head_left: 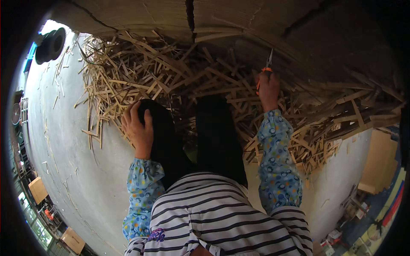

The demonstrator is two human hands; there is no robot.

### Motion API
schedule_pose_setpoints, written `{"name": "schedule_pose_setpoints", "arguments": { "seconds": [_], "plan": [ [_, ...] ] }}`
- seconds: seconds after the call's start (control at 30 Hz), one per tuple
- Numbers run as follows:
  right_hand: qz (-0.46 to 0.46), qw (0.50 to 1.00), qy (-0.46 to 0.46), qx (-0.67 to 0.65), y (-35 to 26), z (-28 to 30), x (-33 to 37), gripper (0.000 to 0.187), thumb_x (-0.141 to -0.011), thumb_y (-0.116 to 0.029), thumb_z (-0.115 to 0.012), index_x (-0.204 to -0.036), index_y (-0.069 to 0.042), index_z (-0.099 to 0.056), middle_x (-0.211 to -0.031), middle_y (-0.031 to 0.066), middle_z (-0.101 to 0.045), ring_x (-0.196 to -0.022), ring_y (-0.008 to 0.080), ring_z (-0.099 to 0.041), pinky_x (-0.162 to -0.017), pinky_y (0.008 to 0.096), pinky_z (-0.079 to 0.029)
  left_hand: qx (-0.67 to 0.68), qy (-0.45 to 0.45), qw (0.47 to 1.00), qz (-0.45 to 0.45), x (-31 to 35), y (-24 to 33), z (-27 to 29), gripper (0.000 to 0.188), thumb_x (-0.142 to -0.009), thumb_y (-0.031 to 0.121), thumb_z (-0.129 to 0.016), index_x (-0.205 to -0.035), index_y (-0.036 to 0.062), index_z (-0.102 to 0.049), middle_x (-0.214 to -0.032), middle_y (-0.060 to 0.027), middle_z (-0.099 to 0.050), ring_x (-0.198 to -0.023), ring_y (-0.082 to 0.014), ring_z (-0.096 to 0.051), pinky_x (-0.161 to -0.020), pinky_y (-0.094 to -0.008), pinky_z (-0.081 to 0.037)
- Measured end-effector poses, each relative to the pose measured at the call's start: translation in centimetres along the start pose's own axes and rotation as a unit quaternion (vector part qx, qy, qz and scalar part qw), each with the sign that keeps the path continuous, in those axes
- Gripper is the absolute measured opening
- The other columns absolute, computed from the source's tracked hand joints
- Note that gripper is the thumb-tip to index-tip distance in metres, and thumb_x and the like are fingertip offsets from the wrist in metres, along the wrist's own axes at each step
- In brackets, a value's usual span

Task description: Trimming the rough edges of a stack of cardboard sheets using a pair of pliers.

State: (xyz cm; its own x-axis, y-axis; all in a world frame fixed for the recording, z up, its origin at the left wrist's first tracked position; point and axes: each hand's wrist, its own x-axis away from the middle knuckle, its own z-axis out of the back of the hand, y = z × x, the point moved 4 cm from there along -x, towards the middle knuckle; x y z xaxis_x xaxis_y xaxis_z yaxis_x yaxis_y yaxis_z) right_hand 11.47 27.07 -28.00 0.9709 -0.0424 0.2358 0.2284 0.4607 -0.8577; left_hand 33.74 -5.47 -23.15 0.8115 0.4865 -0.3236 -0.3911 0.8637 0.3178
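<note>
Here, we are clasping orange-handled pliers [267,68] in our right hand [268,88], their long axis running forward, the nose pointing away from us toward the cracked wooden block [226,15], near the heap of tan strips [141,64]; our left hand [139,129], well apart, is resting with loose fingers on the left knee [157,114], and in this shade we are not telling whether the jaws are meeting

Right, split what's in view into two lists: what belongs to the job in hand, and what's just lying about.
Job in hand:
- orange-handled pliers, gripped in the right hand
- likely the heap of thin strips around the legs

Just lying about, apparently:
- dark round object, upper left
- brown panel, far right
</note>
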Motion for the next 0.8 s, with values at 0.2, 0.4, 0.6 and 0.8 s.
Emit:
{"name": "schedule_pose_setpoints", "arguments": {
  "seconds": [0.2,0.4,0.6,0.8],
  "plan": [
    [-0.060,0.997,-0.012,-0.055,1.9,0.2,6.0,0.034,-0.091,-0.034,-0.049,-0.090,-0.001,-0.056,-0.065,0.0057,-0.052,-0.053,0.0137,-0.045,-0.050,0.0342,-0.037,-0.031,-0.012,0.999,-0.002,0.0,-0.6,0.8,0.031,-0.088,0.024,-0.058,-0.116,0.0094,-0.058,-0.116,-0.0075,-0.055,-0.109,-0.0292,-0.048,-0.094,-0.0404,-0.035],
    [-0.180,0.966,0.028,0.182,29.4,7.7,13.4,0.038,-0.099,-0.030,-0.040,-0.111,0.003,-0.056,-0.055,0.0048,-0.044,-0.047,0.0158,-0.040,-0.045,0.0371,-0.034,0.001,-0.024,1.000,-0.012,-1.5,2.0,-2.1,0.033,-0.088,0.026,-0.058,-0.117,0.0100,-0.058,-0.117,-0.0085,-0.055,-0.110,-0.0298,-0.048,-0.094,-0.0412,-0.035],
    [-0.228,0.949,-0.213,0.045,12.8,6.6,17.2,0.034,-0.091,-0.026,-0.052,-0.112,0.001,-0.058,-0.060,0.0047,-0.052,-0.051,0.0114,-0.045,-0.049,0.0303,-0.039,-0.037,-0.040,0.998,-0.008,-0.5,1.2,-0.5,0.034,-0.088,0.028,-0.057,-0.117,0.0112,-0.057,-0.119,-0.0096,-0.053,-0.112,-0.0303,-0.047,-0.094,-0.0422,-0.035],
    [-0.085,0.961,-0.218,-0.149,1.1,4.6,11.0,0.035,-0.088,-0.027,-0.053,-0.112,-0.002,-0.059,-0.101,0.0054,-0.062,-0.088,0.0163,-0.058,-0.078,0.0328,-0.047,-0.027,-0.058,0.998,-0.015,-0.7,2.7,-0.9,0.035,-0.088,0.028,-0.058,-0.118,0.0119,-0.056,-0.121,-0.0086,-0.052,-0.116,-0.0289,-0.046,-0.097,-0.0406,-0.033]
  ]
}}
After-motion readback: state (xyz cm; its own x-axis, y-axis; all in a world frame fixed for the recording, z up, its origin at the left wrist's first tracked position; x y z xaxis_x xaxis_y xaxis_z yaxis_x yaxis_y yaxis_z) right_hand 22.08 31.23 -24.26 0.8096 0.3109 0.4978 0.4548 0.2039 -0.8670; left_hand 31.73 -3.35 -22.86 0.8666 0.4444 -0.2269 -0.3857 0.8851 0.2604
